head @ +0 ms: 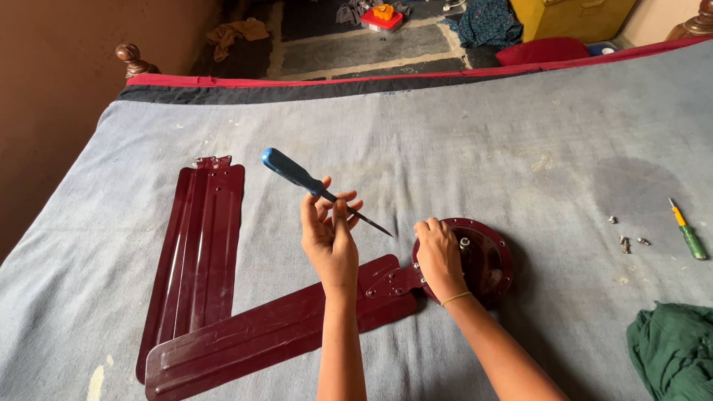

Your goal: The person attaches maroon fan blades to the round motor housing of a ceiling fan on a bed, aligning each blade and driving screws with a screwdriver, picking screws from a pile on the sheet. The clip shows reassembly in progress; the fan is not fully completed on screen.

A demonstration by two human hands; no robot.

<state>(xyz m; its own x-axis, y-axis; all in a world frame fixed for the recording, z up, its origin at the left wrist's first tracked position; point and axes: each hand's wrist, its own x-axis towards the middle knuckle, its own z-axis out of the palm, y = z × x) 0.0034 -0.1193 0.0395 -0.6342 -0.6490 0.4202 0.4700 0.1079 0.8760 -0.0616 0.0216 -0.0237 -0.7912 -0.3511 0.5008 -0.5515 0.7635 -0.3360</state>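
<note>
While the left hand [330,236] is raised just left of the fan motor housing [475,256], its fingers are curled around a blue-handled screwdriver [304,180], clamped on the lower end of the handle. The handle slants up and away from the housing, and the dark shaft points down toward it, its tip hanging in the air a little short of the rim. The right hand [440,256] lies on the near left edge of the round maroon housing, fingers bent and pressed together over the spot where a blade bracket meets it; what, if anything, sits under the fingertips is hidden. A thin band circles that wrist.

From the housing one maroon fan blade [267,334] runs left and toward the viewer, its bracket touching the housing beneath the right hand. Farther left of the housing lie more maroon blades [197,252], stacked lengthwise, with the attached blade's wide end overlapping their near end. Well to the right of the housing a few small screws [625,241] are scattered, and beyond them a small green and yellow screwdriver [688,234]. Right and nearer than the housing sits a bunched green cloth [672,356]. All of it rests on a bed covered by a grey sheet [445,141].
</note>
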